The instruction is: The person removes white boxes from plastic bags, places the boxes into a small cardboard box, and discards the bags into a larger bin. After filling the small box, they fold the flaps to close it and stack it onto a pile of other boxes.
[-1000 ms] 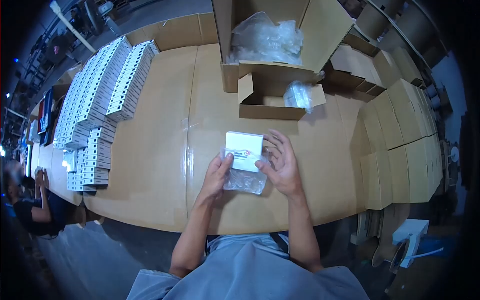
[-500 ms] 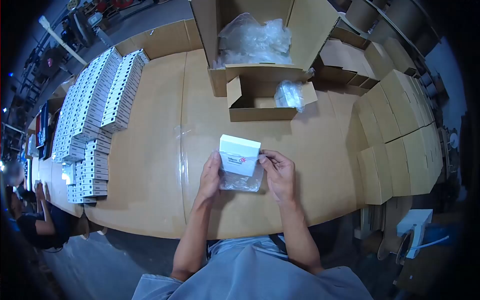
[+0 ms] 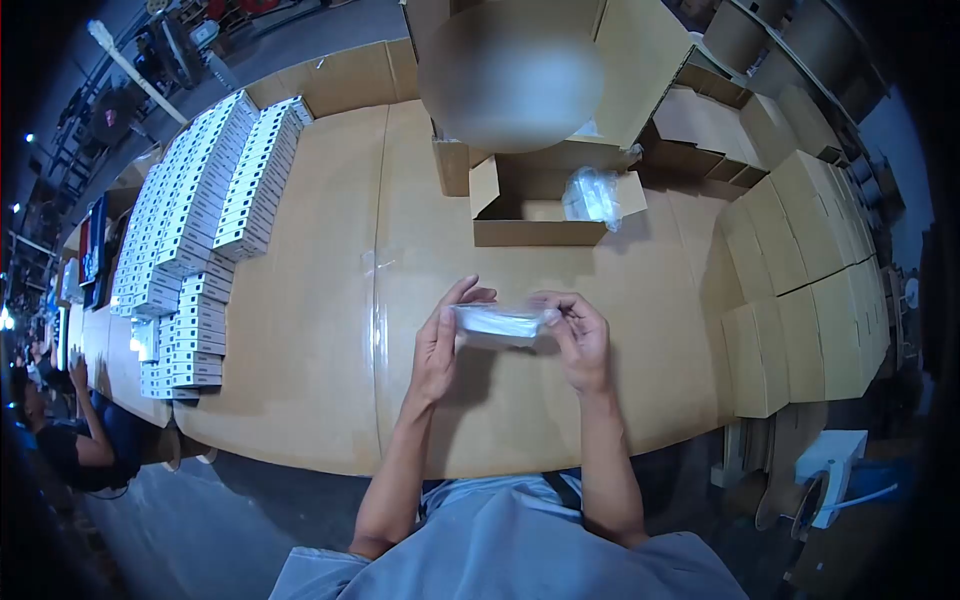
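Between my hands is a small white box in a clear plastic bubble bag, tilted so that a narrow side shows, slightly blurred. My left hand grips its left end, with the thumb on the near side. The right end is pinched by my right hand between thumb and fingers. Beyond them stands an open brown carton, with a bubble-wrapped packet at its right end.
Stacked white boxes fill the table's left side. Behind the small carton is a large open carton, its inside blurred. Closed brown cartons are stacked at right, near an open box. Another person sits at far left.
The bagged white box has been tipped from showing its printed face to showing a narrow side. Both hands have shifted slightly and still hold it. The whole view has shifted a little.
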The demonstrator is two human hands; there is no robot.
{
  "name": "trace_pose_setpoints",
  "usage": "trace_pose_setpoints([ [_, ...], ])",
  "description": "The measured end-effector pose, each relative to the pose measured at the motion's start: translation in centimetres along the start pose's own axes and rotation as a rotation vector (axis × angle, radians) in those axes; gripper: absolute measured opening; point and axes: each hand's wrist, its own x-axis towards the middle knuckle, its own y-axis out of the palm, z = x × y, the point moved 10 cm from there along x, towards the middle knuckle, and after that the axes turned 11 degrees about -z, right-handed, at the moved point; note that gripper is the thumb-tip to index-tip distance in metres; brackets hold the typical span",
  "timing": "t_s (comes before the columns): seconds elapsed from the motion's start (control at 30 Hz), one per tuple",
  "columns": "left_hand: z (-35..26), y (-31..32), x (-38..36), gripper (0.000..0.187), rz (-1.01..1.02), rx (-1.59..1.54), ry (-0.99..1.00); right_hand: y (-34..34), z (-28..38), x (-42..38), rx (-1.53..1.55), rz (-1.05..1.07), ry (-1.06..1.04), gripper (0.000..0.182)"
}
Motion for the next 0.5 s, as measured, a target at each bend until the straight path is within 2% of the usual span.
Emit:
trace_pose_setpoints([
  [0.1,0.9,0.0,-0.2,0.056,-0.069,-0.104,-0.118,0.7,0.3,0.1,0.101,-0.029,0.057,0.027],
  [0.23,1.4,0.2,-0.4,0.055,-0.115,-0.184,-0.173,2.2,1.3,-0.5,0.058,0.026,0.023,0.048],
  [0.33,1.4,0.6,-0.4,0.051,-0.078,-0.174,-0.161,1.1,-1.9,-0.3,0.033,0.038,0.175,0.042],
  [0.4,0.9,0.6,0.0,0.049,-0.058,-0.096,-0.106,0.8,-1.7,-0.3,0.065,0.003,0.132,0.035],
  [0.43,0.4,0.9,-0.1,0.052,0.024,-0.016,-0.053,0.8,-1.4,-0.4,0.077,-0.009,0.118,0.034],
  [0.5,1.3,1.3,-0.6,0.05,0.04,-0.03,-0.217,1.0,-0.9,-0.5,0.061,0.002,0.084,0.033],
])
